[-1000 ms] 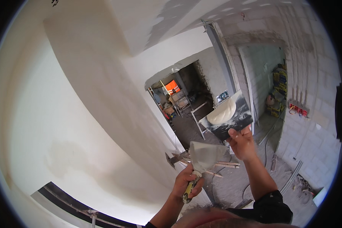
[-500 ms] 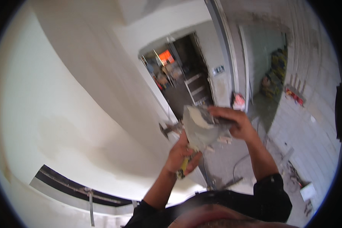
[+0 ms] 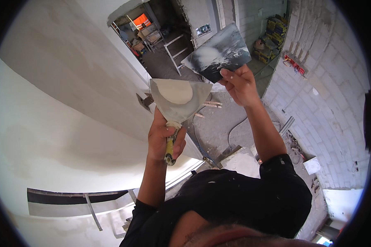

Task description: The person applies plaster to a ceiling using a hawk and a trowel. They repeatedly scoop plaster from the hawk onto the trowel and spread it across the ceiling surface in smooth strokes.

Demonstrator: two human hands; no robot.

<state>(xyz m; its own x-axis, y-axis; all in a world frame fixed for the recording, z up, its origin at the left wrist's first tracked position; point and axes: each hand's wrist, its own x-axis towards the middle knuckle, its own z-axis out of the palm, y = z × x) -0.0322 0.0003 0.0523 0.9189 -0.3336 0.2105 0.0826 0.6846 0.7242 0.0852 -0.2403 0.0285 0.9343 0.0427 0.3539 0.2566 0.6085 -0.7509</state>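
"Holding what?"
"A scraper (image 3: 179, 112), in the left hand (image 3: 163, 138), which is wrapped round its yellow handle; cream paste (image 3: 175, 91) covers part of the blade."
"And the right hand (image 3: 240, 86)?"
"Pinching a smeared plate (image 3: 220, 53) by its edge, just beside the scraper. Beyond: dusty floor (image 3: 212, 129), block wall (image 3: 317, 99)."

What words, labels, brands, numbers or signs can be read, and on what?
None can be read.
Stacked sacks: any print is too small to make out.
Wide scraper in the left hand: none legible.
Flat plate in the right hand: none legible.
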